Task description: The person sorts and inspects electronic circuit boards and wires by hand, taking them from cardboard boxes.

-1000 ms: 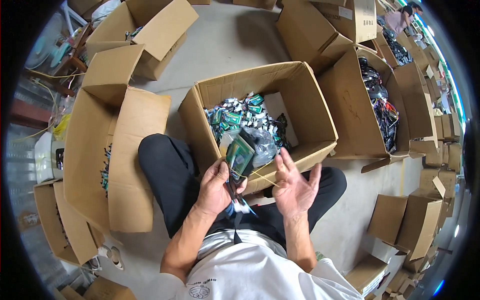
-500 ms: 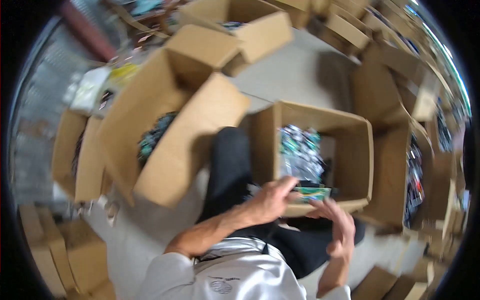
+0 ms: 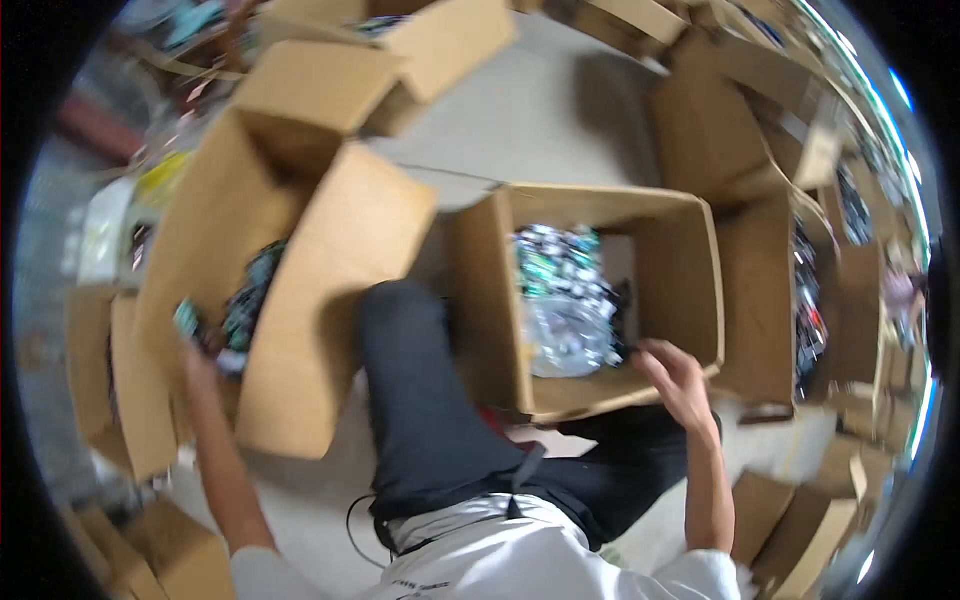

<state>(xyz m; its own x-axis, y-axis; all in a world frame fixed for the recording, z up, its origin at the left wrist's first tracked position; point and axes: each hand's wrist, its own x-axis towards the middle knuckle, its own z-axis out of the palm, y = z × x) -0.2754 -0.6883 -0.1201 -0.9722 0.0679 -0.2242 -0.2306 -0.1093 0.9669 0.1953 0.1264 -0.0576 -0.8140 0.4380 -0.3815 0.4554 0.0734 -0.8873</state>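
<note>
My left hand [image 3: 199, 352] reaches into the tall open cardboard box [image 3: 345, 240] on the left. Blurred at its fingertips is a small green circuit board [image 3: 187, 318], above a heap of dark and green parts [image 3: 252, 298]. On the right, my right hand [image 3: 676, 378] bends over the near wall of another cardboard box [image 3: 617, 198], its fingers drawn together beside a small black piece [image 3: 628, 349]. Whether they grip that piece is unclear. Inside this box lie a clear plastic bag [image 3: 565, 335] and a pile of silvery and green parts [image 3: 560, 262].
Further right stands a box with mixed small parts [image 3: 808, 310]. Another open box [image 3: 450, 50] is at the back, and a narrow box [image 3: 142, 390] is at the far left. My bent leg [image 3: 415, 370] lies between the two main boxes. Grey floor [image 3: 510, 110] shows behind.
My left hand has carried the green board from the right box across into the left box. My right hand has moved over the right box's near wall. The view has shifted.
</note>
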